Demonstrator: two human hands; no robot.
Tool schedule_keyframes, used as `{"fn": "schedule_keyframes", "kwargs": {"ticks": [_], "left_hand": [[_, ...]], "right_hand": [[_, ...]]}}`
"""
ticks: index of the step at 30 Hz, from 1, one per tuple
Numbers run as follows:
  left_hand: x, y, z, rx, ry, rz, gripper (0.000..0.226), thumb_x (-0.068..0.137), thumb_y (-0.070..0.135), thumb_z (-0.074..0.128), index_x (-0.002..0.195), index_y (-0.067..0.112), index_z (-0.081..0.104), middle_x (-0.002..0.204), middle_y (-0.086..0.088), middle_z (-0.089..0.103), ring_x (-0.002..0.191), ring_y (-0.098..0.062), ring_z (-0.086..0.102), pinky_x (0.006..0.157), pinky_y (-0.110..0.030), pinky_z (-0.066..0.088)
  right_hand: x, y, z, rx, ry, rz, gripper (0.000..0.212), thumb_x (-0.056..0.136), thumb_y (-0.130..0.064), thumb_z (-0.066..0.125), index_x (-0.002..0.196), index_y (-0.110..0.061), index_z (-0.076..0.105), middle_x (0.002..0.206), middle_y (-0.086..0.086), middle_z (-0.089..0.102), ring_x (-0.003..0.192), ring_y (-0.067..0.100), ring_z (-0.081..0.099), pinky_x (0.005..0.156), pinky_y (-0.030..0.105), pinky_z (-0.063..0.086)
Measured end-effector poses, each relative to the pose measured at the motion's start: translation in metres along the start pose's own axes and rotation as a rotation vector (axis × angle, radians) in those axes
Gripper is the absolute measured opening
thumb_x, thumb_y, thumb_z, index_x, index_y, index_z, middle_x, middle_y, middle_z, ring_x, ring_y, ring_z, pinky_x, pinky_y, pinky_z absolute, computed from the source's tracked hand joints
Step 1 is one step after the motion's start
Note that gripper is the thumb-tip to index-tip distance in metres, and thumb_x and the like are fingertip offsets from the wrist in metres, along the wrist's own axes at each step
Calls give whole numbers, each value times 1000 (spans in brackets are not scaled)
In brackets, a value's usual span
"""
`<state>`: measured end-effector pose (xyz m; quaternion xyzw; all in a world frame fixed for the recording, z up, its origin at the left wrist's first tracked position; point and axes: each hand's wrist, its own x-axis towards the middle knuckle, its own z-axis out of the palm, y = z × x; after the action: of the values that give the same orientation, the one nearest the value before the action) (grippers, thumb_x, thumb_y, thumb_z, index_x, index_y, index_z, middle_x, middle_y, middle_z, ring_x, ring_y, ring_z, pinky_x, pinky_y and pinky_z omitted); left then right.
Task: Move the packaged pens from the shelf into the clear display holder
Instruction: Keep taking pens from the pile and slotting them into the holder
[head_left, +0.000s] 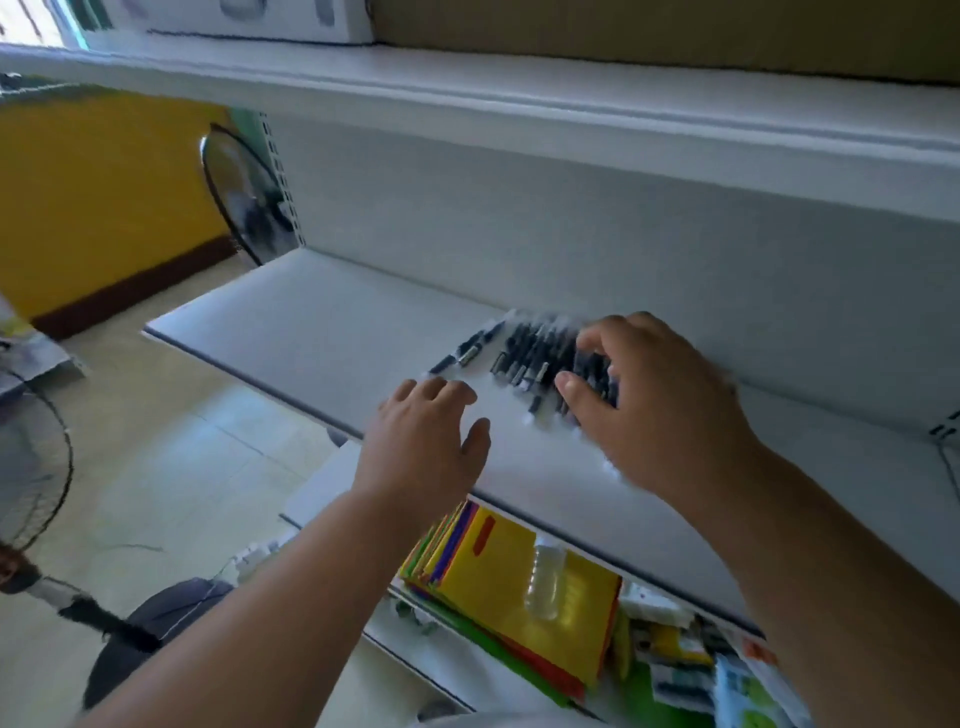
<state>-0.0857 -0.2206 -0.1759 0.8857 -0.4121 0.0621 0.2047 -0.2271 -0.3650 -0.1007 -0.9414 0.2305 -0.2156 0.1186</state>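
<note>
The white shelf (322, 332) is the largest thing and fills the middle of the view, with a second shelf board above it at 12 o'clock. Below it, at 6 o'clock, a lower shelf carries a stack of coloured folders (524, 597), yellow on top, and a small clear bottle (545, 577) lies on the yellow one. To the right of the folders, at about 5 o'clock, there are more small packaged goods, too blurred to name. At 9 o'clock a standing fan (31, 467) shows at the left edge, and another fan (244, 202) stands further back at 10 o'clock, near the yellow wall.

Both forearms come up from the bottom of the view. The right hand (660, 400) is on the shelf at about 2 o'clock from the picture's centre. Its fingers are curled down over the pile of packaged pens (535, 358), and the thumb touches the near side of the pile; the picture is blurred here, so I cannot tell if the fingers already hold any pens. The left hand (426, 431) is at the front part of the shelf, just left of the pile, with relaxed fingers spread and holding nothing.

The packaged pens lie on the shelf as a dark loose heap. A few separate pens (467, 351) lie at 10 o'clock from the heap, a little apart from it.
</note>
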Motion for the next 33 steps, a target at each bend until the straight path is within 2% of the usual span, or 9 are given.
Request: {"fn": "schedule_keyframes", "kwargs": {"ticks": [6,12,15,19,22,27,29,33], "left_hand": [[77,-52,15,-43,-16,117,32,92,40,54,115,20,65,109,-2,63,107,-28,55,89,-38,44],[121,-65,23,8,-176,130,50,90,54,50,124,17,56,124,-6,57,117,-29,50,97,-39,39],[133,-67,30,-18,-261,123,51,89,55,50,121,15,56,124,-8,56,118,-31,51,97,-38,41],[139,-68,33,9,-278,178,42,93,47,46,111,11,57,114,-12,61,108,-32,55,86,-37,45],[148,-67,32,68,-307,213,31,95,37,44,104,10,57,106,-13,63,98,-33,56,71,-34,38],[152,-68,30,92,-316,247,28,96,26,42,109,10,62,108,-14,64,100,-34,57,69,-32,35],[149,-70,27,35,-288,270,27,99,28,38,105,12,59,103,-14,63,94,-35,57,68,-33,35],[132,-69,19,-221,-294,262,26,102,34,33,84,18,42,82,-5,53,71,-28,50,58,-36,38]], "right_hand": [[26,-32,28,-113,68,186,30,89,-45,60,110,-23,59,105,-3,58,90,16,60,71,24,32],[33,-49,36,-160,85,346,33,87,-44,59,109,-19,61,102,-1,59,86,20,60,70,26,33],[37,-56,39,-173,84,379,33,89,-45,56,110,-20,59,103,-2,58,86,18,57,70,27,35],[34,-60,41,-174,91,428,31,89,-47,54,108,-22,58,104,-3,57,89,17,58,71,29,41],[35,-61,43,-177,97,457,33,90,-47,53,110,-21,58,103,-3,56,90,16,56,72,29,39],[36,-61,46,-174,111,478,33,91,-46,55,113,-22,58,104,-7,55,89,11,52,71,26,34],[34,-55,47,-168,118,487,32,92,-44,56,114,-21,59,102,-9,52,87,9,49,72,25,33],[30,-38,53,-146,148,544,30,91,-40,61,111,-18,61,96,-10,49,86,11,51,74,24,35]]}}
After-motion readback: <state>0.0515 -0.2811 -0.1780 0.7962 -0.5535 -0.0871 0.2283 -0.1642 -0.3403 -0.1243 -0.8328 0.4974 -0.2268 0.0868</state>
